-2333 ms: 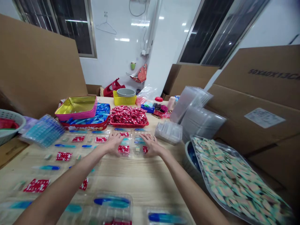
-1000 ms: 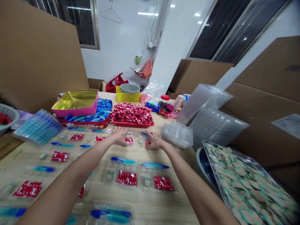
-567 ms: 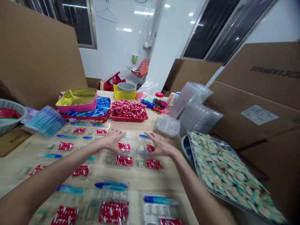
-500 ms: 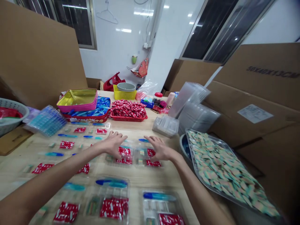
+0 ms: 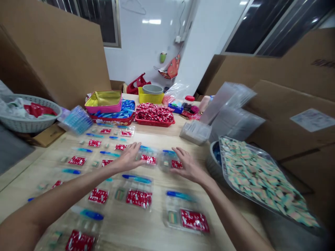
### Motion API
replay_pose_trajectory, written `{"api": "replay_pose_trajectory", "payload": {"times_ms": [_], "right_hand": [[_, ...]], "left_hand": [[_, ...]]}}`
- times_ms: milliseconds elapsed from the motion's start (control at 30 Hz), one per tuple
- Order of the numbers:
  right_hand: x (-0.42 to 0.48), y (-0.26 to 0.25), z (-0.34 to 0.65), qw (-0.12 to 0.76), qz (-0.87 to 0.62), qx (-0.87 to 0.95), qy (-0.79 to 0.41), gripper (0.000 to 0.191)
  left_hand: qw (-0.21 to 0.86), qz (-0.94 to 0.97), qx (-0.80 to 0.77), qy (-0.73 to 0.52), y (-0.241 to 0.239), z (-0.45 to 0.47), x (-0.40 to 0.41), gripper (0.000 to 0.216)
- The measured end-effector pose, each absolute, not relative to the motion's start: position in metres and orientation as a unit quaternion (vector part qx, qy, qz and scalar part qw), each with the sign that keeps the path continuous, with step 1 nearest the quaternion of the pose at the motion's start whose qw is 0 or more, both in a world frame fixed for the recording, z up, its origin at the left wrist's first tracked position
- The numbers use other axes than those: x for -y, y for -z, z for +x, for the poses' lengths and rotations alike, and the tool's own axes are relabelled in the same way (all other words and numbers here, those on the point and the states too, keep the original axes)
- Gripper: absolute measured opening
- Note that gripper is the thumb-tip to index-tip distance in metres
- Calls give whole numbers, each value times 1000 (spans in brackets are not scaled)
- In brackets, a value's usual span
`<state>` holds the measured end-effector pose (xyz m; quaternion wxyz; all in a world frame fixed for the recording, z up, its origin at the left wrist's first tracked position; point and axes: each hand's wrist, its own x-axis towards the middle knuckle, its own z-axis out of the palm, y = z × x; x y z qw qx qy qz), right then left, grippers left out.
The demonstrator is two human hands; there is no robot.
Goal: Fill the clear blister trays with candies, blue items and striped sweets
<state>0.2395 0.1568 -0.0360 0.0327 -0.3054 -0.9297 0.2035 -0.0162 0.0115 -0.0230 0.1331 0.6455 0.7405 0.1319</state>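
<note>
My left hand [image 5: 130,157] curves round the left side of a clear plastic tray [image 5: 157,153], its thumb by a red patterned packet [image 5: 148,159]. My right hand [image 5: 187,166] grips the right side of a second clear tray [image 5: 161,168], thumb and fingers spread along its edges. That tray holds a blue pen [image 5: 169,152], a small striped piece [image 5: 166,163] and another red packet [image 5: 177,164]. Both trays are side by side near the table's middle. Closer to me lie similarly filled trays, one with a red packet [image 5: 195,220] at the front right.
Rows of filled trays cover the table's left. Behind them stand a red basket of packets [image 5: 154,122], a pink tin [image 5: 104,107] over blue pens, and a yellow basket [image 5: 150,98]. Stacked clear containers [image 5: 196,132] and a tray of striped pieces [image 5: 261,177] are at right.
The view has shifted, so the background sits further right and the front trays appear higher. My hands stay at the same two trays, where one row of red packets now shows instead of two.
</note>
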Motion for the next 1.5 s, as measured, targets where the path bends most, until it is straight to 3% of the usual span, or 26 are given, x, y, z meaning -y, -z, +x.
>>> {"api": "replay_pose_trajectory", "payload": {"times_ms": [133, 367, 567, 800, 1000, 1167, 1500], "right_hand": [[-93, 36, 242, 42, -253, 927, -275, 57], [-35, 43, 218, -35, -233, 945, -228, 54], [-31, 58, 220, -16, -274, 928, -254, 60], [-57, 32, 213, 85, -275, 928, -237, 60], [-105, 6, 167, 54, -350, 919, -173, 47], [-129, 17, 143, 19, -381, 911, -153, 33], [-126, 23, 151, 49, -405, 907, -108, 41]], "left_hand": [[159, 581, -786, -141, 13, -12, 51, 53], [247, 530, -803, -117, 51, -1, 95, 31], [291, 496, -797, -187, 67, 20, 97, 44], [281, 481, -796, -238, 20, 11, 77, 60], [253, 502, -763, -318, -16, -22, -3, 47], [268, 501, -757, -322, 2, -34, -43, 49], [287, 470, -751, -365, 34, -37, -39, 74]]}}
